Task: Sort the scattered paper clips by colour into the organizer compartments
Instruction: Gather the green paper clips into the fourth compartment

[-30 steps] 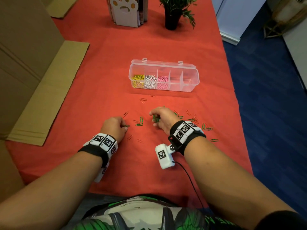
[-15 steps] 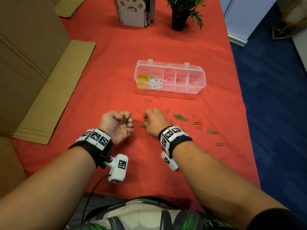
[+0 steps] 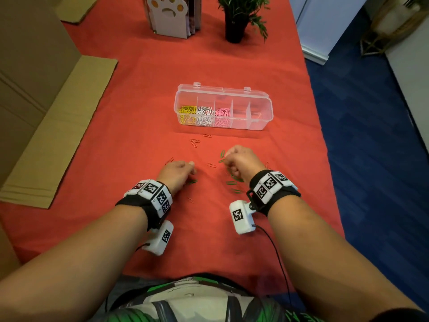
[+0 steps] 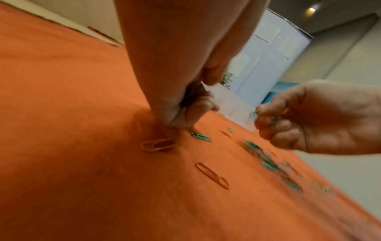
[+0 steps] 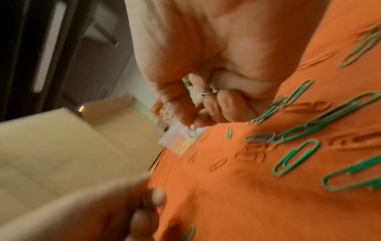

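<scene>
Left of centre: left hand (image 3: 177, 173), fingers curled down onto red tablecloth (image 3: 116, 159), contents hidden. Centre, above: clear plastic compartment organizer (image 3: 260, 123). Right of centre: right hand (image 3: 241, 162) clutching green paper clips (image 5: 207, 93); more (image 3: 232, 183) scattered beneath.

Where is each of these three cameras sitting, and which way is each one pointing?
Head: worn on the head, looking forward and down at the organizer on the red tablecloth; both forearms show.
Left wrist: low over the cloth, looking along the left hand.
Right wrist: looks along the right hand, which pinches green clips.
Shared: both wrist views show the scattered green clips and the other hand.
</scene>
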The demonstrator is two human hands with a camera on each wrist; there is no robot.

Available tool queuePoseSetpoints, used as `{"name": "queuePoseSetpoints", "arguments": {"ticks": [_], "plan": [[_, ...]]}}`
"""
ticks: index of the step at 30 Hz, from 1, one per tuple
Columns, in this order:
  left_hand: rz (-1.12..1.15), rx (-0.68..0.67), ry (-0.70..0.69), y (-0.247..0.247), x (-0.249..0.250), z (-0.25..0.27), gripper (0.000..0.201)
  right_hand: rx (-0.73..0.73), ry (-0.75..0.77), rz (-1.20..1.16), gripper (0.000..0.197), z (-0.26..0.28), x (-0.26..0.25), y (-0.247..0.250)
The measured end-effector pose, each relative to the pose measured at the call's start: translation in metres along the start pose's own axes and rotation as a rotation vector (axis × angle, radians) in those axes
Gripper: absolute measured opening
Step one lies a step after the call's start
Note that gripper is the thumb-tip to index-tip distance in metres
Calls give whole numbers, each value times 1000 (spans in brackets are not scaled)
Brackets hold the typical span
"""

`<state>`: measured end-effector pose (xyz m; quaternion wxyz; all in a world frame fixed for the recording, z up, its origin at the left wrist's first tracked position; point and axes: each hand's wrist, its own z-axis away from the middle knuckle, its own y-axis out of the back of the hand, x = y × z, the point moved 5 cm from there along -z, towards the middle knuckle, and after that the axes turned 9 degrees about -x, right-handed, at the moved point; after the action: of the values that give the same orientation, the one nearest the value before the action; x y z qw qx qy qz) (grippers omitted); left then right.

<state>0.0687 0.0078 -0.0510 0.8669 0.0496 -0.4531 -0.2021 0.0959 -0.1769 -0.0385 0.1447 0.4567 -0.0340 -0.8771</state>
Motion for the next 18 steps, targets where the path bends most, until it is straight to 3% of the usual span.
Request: {"name": "queuePoseSetpoints", "arguments": {"ticks": [3,4,7,10,12,15,18], "plan": [[-560,40,-141,-4,6,-1,11,38,-14,-284,23,4,5,14],[-675,36,-178,-7,5,-2,14,40,-8,-362,20,5,6,17],[-798,21,-218,-13,3,-1,10,42,-30,-575,14,8,13,22],[-750,10,-210,-16,4,1,10,39,-67,-715,18,9,15,27],[-557,-24,-165,-16,8,2,11,24,-68,-819,19,8,14,30],[145,-127,-31,-19,12,0,24,26,-42,-836,23,6,13,34],[705,-244,128,-22,24,3,21,63,-8,-579,24,2,16,39]]}}
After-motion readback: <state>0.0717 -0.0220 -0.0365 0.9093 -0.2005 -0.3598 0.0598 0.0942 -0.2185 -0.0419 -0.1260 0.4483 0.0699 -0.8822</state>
